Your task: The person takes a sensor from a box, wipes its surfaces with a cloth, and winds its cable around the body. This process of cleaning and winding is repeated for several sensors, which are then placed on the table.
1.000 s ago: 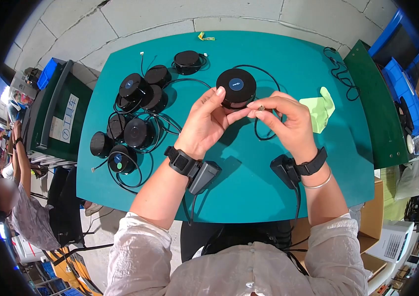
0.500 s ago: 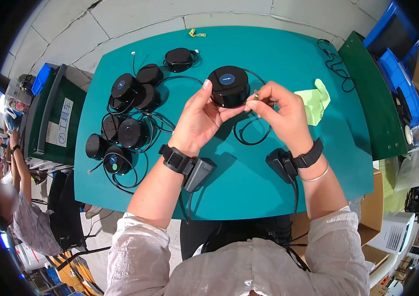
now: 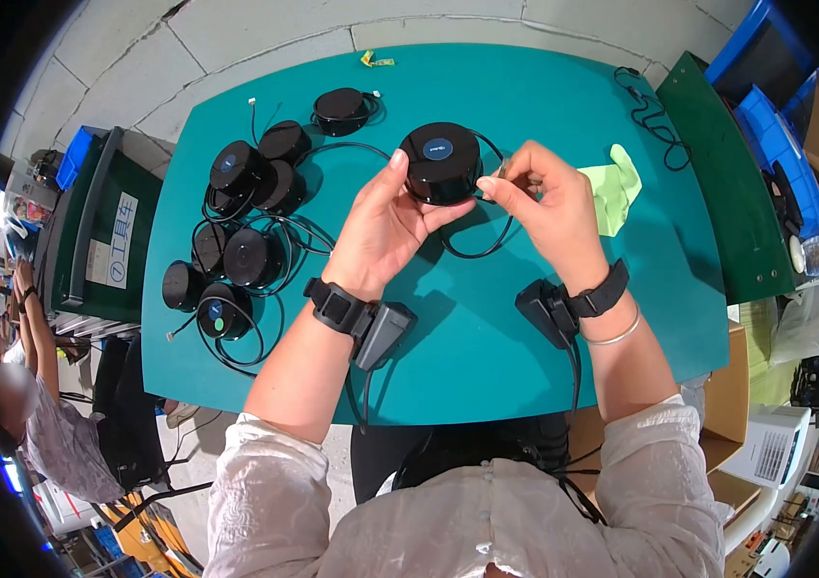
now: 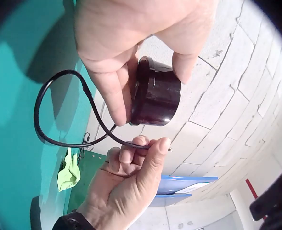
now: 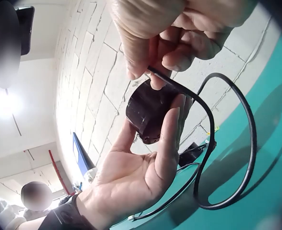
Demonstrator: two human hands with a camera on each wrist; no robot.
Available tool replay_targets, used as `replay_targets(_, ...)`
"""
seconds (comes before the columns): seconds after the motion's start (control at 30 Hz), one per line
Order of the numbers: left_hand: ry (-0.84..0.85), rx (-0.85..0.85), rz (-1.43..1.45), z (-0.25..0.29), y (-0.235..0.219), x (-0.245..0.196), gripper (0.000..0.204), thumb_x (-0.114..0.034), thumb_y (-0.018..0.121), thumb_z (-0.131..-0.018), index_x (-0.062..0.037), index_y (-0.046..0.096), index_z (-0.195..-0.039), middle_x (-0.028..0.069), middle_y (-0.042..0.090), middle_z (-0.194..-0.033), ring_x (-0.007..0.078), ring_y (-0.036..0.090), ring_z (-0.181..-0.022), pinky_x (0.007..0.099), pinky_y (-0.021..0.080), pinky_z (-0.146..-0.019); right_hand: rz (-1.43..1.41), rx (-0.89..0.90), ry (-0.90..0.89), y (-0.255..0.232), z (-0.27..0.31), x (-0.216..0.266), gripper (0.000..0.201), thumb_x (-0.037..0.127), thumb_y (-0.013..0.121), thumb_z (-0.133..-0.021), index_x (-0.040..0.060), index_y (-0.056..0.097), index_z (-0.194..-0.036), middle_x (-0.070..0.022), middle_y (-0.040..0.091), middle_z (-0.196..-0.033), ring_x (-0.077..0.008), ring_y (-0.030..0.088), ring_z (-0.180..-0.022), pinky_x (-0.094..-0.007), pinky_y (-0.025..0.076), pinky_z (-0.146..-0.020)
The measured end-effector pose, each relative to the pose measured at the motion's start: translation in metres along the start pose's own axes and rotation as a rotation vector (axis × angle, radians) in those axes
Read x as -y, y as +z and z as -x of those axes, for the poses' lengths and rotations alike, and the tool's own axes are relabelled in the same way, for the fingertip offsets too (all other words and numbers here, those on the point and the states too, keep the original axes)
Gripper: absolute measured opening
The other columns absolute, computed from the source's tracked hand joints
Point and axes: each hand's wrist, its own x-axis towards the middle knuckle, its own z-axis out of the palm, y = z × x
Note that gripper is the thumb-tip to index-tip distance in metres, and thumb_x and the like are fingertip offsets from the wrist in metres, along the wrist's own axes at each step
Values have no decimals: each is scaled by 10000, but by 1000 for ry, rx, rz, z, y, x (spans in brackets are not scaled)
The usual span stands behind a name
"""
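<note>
A glossy black round puck-shaped device [image 3: 448,178] with a blue round label on top is held above the table by my left hand [image 3: 366,241], thumb on one side and fingers beneath. Close to the device's right side, my right hand [image 3: 564,212] pinches the end of a black cable [image 4: 37,112] between thumb and fingers. A small tip of that end pokes out past the thumb in the left wrist view. From the pinch, the cable [image 5: 251,124] hangs in a loose loop and runs back toward the device.
Several similar black devices [image 3: 253,258] with tangled cables crowd the left of the green table [image 3: 467,366]. Another device [image 3: 340,112] sits at the back. On the right lie a light green cloth [image 3: 614,197] and a coiled black cable [image 3: 655,125]. A green cabinet [image 3: 96,231] stands left.
The right hand has moved up along the device's right side with the cable end, and the hanging loop has changed shape. The left hand keeps its hold. The head view has shifted slightly.
</note>
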Motion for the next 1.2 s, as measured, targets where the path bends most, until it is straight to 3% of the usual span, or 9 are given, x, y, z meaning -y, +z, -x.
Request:
replay_targets(0.6, 17, 9, 79, -1, 1, 0, 445, -347, 435, -1009, 22, 487, -1252, 165, 578, -1182, 266, 602, -1090, 445, 554, -923, -58, 11, 29, 1, 0, -3, 248, 132, 737, -828, 23, 530, -746, -2, 548, -607, -53, 507, -519, -218, 394, -475)
replay_targets(0.77, 46, -1, 64, -1, 0, -3, 405, -311, 458, -1003, 21, 497, -1232, 165, 584, -1168, 263, 607, -1078, 448, 554, -920, -150, -20, 16, 1, -1, -8, 121, 121, 679, -872, 9, 634, -865, -33, 670, -745, -63, 580, -597, -217, 435, -514)
replay_targets(0.9, 107, -4, 20, -2, -6, -9, 345, -253, 517, -975, 10, 496, -1197, 164, 587, -1164, 272, 604, -1083, 472, 530, -945, -78, -13, 62, -6, -3, -4, 194, 187, 595, -936, 25, 677, -1007, -49, 708, -882, -71, 612, -683, -206, 441, -548)
replay_targets(1.03, 152, 1, -25, -1, -7, -9, 360, -219, 554, -951, -39, 497, -1257, 145, 575, -1240, 295, 555, -1171, 484, 457, -1030, -142, -23, 55, -7, -5, -6, 219, 201, 558, -958, 38, 677, -1043, -45, 705, -901, -72, 607, -695, -202, 435, -567)
replay_targets(1.1, 198, -25, -2, -2, -8, -6, 355, -104, 619, -896, -63, 510, -1231, 131, 584, -1217, 275, 553, -1170, 494, 411, -1062, -242, 25, 44, -8, -5, -7, 234, 195, 521, -976, 50, 673, -1078, -35, 697, -901, -70, 594, -694, -201, 427, -581)
replay_targets(1.2, 208, -62, -51, -3, -11, -4, 392, -14, 650, -854, -90, 523, -1217, 106, 598, -1185, 235, 558, -1148, 461, 425, -1027, -248, 81, 25, -6, -6, -10, 241, 189, 501, -983, 56, 671, -1090, -25, 688, -886, -67, 582, -682, -197, 417, -577)
